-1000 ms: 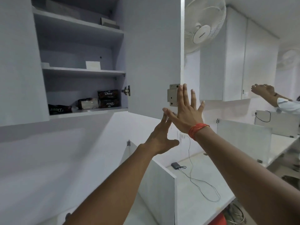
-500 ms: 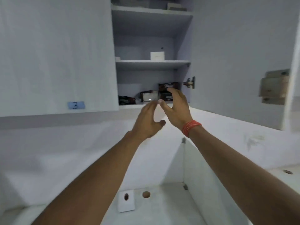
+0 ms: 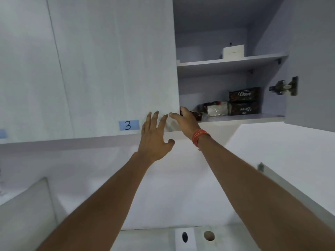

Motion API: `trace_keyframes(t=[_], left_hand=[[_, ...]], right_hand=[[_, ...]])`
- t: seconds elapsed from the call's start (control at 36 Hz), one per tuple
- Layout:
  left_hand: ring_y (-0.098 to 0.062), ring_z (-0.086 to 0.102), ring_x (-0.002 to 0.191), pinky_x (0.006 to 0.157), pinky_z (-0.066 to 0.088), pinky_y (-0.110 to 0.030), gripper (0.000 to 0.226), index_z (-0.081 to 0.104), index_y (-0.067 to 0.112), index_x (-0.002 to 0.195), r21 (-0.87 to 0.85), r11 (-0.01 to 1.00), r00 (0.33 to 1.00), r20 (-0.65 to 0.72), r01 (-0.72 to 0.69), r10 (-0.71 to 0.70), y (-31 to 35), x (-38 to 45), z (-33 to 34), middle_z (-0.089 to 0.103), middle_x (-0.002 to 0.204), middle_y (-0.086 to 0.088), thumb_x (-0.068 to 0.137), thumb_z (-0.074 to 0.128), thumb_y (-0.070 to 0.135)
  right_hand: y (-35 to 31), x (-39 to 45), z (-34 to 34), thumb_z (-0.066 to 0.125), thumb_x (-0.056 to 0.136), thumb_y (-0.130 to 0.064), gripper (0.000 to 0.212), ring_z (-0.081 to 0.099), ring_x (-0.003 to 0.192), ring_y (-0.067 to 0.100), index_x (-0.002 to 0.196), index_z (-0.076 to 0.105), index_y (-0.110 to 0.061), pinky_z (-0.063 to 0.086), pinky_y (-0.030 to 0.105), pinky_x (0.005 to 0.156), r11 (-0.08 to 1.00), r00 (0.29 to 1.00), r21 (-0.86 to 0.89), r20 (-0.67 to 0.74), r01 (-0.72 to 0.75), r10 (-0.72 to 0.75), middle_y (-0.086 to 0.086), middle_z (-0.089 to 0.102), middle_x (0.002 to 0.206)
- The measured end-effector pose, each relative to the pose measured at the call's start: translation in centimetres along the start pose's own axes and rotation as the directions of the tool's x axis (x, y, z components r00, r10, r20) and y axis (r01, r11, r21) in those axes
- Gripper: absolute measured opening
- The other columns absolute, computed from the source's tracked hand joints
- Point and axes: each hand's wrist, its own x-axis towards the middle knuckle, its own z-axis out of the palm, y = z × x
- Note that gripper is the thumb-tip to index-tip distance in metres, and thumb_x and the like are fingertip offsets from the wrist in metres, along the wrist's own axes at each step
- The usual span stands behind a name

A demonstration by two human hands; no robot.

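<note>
The left hand (image 3: 154,140) was raised with its fingers spread and loose, holding nothing, in front of the closed cabinet door (image 3: 108,69) just right of the blue label marked 3 (image 3: 129,125). The right hand (image 3: 184,122) reached over the front edge of the lower shelf (image 3: 244,118), fingers stretched out on a dark packet (image 3: 196,115) at the shelf's left end, not curled round it. Further right on the shelf lay a silvery packet (image 3: 216,109) and two stacked Dove boxes (image 3: 244,94).
</note>
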Motion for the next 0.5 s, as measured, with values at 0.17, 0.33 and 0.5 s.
trace_keyframes(t=[0.17,0.33,0.5], left_hand=[[-0.030,-0.008,0.152,0.121,0.011,-0.052,0.089,0.018,0.024,0.154,0.059,0.998,0.999,0.032,0.016,-0.018,0.5,-1.6,-1.4,0.005,0.165,-0.007,0.082,0.066,0.042],[-0.032,-0.011,0.151,0.118,0.001,-0.057,0.086,0.018,0.025,0.155,0.200,0.980,0.999,-0.045,0.001,0.008,2.7,-4.9,-4.8,0.004,0.165,-0.010,0.085,0.040,0.070],[-0.032,0.005,0.152,0.119,0.014,-0.059,0.074,0.019,0.017,0.153,0.228,0.973,0.976,-0.214,0.018,0.032,4.6,-10.3,-10.1,0.018,0.163,-0.012,0.095,0.045,0.054]], right_hand=[[-0.9,-1.9,-0.2,0.046,0.097,-0.046,0.050,0.057,0.112,0.028,0.118,0.057,-0.002,0.045,0.039,0.089,0.990,0.997,0.138,-0.079,0.003,0.008,0.018,0.061,0.122],[-3.7,-8.5,-0.5,0.031,0.090,-0.068,0.077,0.062,0.105,0.030,0.115,0.061,-0.002,0.050,0.050,0.095,0.969,0.984,0.194,-0.125,0.151,-0.128,0.022,0.064,0.117],[-6.9,-16.0,0.6,0.033,0.086,-0.066,0.077,0.065,0.084,0.027,0.105,0.066,0.001,0.054,0.032,0.070,0.928,0.964,0.262,-0.058,0.266,-0.260,0.020,0.068,0.098]])
